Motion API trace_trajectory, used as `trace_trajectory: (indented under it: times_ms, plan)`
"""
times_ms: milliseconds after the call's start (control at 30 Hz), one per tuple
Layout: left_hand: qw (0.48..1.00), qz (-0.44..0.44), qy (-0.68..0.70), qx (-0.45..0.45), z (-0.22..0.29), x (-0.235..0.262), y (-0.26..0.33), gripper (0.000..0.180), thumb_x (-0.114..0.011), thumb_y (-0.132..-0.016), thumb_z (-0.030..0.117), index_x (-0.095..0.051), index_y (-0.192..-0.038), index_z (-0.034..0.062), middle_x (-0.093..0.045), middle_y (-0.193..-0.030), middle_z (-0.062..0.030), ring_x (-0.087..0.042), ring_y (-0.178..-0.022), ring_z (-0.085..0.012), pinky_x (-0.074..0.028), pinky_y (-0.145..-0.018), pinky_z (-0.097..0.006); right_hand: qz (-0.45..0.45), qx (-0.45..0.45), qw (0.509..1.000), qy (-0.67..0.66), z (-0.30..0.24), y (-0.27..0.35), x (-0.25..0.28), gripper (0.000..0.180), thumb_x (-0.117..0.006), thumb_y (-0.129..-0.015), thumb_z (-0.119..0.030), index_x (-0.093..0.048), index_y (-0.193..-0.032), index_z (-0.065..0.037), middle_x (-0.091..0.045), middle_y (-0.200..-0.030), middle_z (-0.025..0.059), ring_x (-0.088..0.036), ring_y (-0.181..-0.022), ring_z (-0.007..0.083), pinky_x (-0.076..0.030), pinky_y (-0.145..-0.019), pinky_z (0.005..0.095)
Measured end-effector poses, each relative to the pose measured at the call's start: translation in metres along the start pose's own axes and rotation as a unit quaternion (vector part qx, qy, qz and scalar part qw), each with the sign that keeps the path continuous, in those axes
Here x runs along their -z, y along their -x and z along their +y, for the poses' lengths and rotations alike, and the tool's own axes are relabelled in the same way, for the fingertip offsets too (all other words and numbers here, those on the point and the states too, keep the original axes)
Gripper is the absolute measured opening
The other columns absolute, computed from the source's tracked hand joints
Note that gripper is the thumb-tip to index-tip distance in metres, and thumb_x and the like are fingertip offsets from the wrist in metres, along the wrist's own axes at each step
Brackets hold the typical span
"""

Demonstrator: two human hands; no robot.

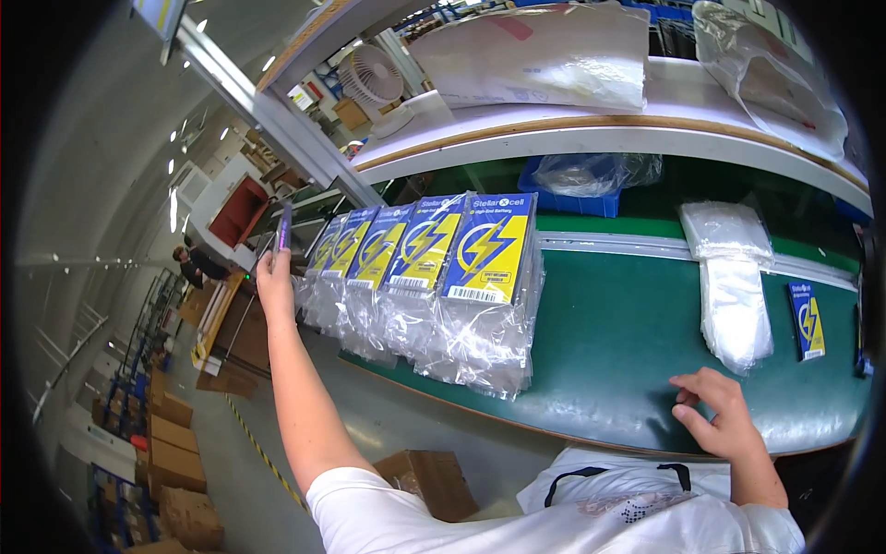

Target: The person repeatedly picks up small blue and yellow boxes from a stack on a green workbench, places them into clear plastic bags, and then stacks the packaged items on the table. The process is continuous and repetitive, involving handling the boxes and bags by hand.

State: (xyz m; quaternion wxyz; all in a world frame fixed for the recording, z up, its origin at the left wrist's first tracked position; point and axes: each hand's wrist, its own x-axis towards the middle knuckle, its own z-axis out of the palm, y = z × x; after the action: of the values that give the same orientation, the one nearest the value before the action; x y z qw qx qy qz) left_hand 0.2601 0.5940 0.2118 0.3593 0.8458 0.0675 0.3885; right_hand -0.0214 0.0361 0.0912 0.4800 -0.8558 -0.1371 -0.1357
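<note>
My left arm stretches far out to the left. Its hand [274, 270] is closed on a thin flat item [284, 229], dark with a purple face and seen nearly edge-on, so its kind is unclear. Just right of that hand, several clear bags with blue-and-yellow battery cards [487, 249] lie in overlapping stacks on the green tabletop [604, 323]. Above the table's near edge, my right hand [718, 411] is held with thumb and forefinger apart, nothing between them. Beyond it lie a pile of clear plastic bags [734, 309] and a loose blue-and-yellow card [807, 320].
A white shelf [591, 137] spans the back, bearing plastic-wrapped stock and a small fan [371, 76]. Beneath it stands a blue bin [577, 196] with clear bags. A metal post [277, 115] rises at the left. Cardboard boxes [429, 482] sit on the floor; another person [198, 265] is far left.
</note>
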Motion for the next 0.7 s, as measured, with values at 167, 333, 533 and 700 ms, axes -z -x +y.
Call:
trace_trajectory:
  times_ms: [167,333,533,700]
  plan:
    - [0.994,-0.107,-0.034,-0.009,-0.020,-0.036,-0.011,0.073,-0.072,-0.075,0.034,-0.046,-0.133,-0.0010,-0.052,-0.129,-0.0205,-0.052,-0.116,-0.0258,-0.038,-0.098,-0.034,0.018,-0.033,0.999,0.028,0.005,0.000,0.000,0.027,-0.068,-0.072,-0.001,-0.064,-0.098,0.006,-0.060,-0.077,0.0132,-0.061,-0.066,0.0209,-0.050,-0.061,0.0289]
    - [0.976,-0.193,0.100,0.018,-0.044,-0.052,-0.004,0.060,-0.064,-0.087,0.032,-0.047,-0.133,-0.0021,-0.046,-0.135,-0.0179,-0.047,-0.123,-0.0241,-0.035,-0.103,-0.031,0.025,-0.071,0.996,0.040,0.007,0.001,-0.002,0.024,-0.066,-0.073,0.000,-0.064,-0.096,0.006,-0.060,-0.076,0.0133,-0.061,-0.066,0.0212,-0.050,-0.061,0.0289]
    - [0.968,-0.151,0.197,0.028,-0.019,-0.062,0.010,0.059,-0.045,-0.097,0.044,-0.049,-0.132,-0.0031,-0.050,-0.133,-0.0171,-0.046,-0.124,-0.0226,-0.032,-0.105,-0.031,0.023,-0.077,0.994,0.068,0.007,-0.002,-0.002,0.022,-0.065,-0.075,0.000,-0.064,-0.096,0.005,-0.060,-0.075,0.0128,-0.061,-0.067,0.0227,-0.049,-0.061,0.0305]
    - [0.967,-0.150,0.206,0.019,-0.029,-0.068,0.000,0.060,-0.041,-0.098,0.045,-0.048,-0.132,-0.0034,-0.049,-0.135,-0.0180,-0.045,-0.127,-0.0237,-0.031,-0.106,-0.032,0.018,-0.077,0.994,0.071,0.006,-0.003,-0.004,0.019,-0.065,-0.076,-0.001,-0.065,-0.095,0.004,-0.060,-0.074,0.0132,-0.060,-0.066,0.0234,-0.048,-0.061,0.0311]
